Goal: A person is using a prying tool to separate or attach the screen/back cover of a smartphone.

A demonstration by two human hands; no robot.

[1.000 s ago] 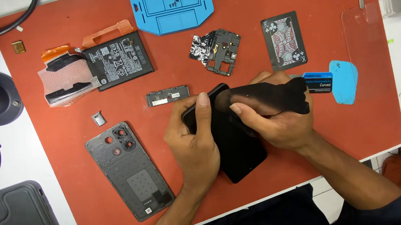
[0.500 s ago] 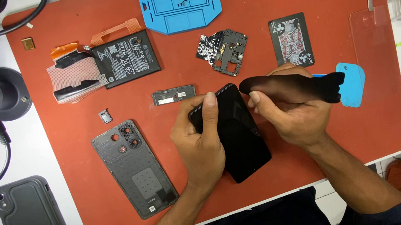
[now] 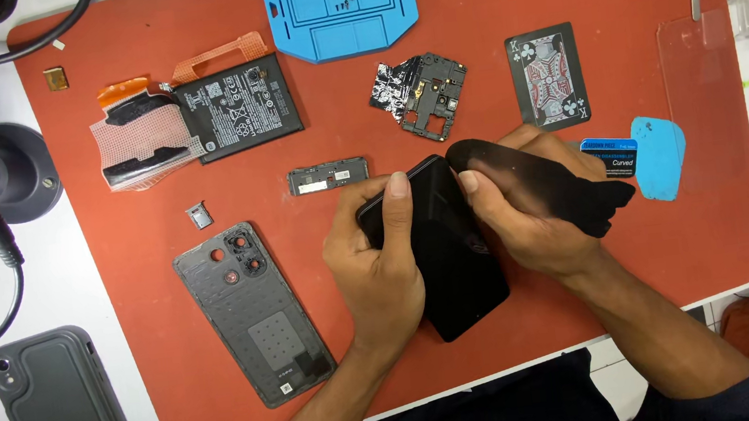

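Sliding left since a moment ago, the black cloth [image 3: 541, 187] now drapes over the right hand [image 3: 535, 220] and covers less of the blue pick [image 3: 660, 156], while the orange mat [image 3: 473, 86] and the dark phone [image 3: 445, 249] near its middle stay put. Left hand [image 3: 380, 271] clamps the phone's left edge, thumb pressed on the glass, and the right hand's fingers are closed around the cloth at the phone's far right corner. Left of them lies the grey back cover [image 3: 255, 313], farther off the black battery [image 3: 238, 108] and playing card [image 3: 547, 76], then the tiny SIM tray [image 3: 199, 215].
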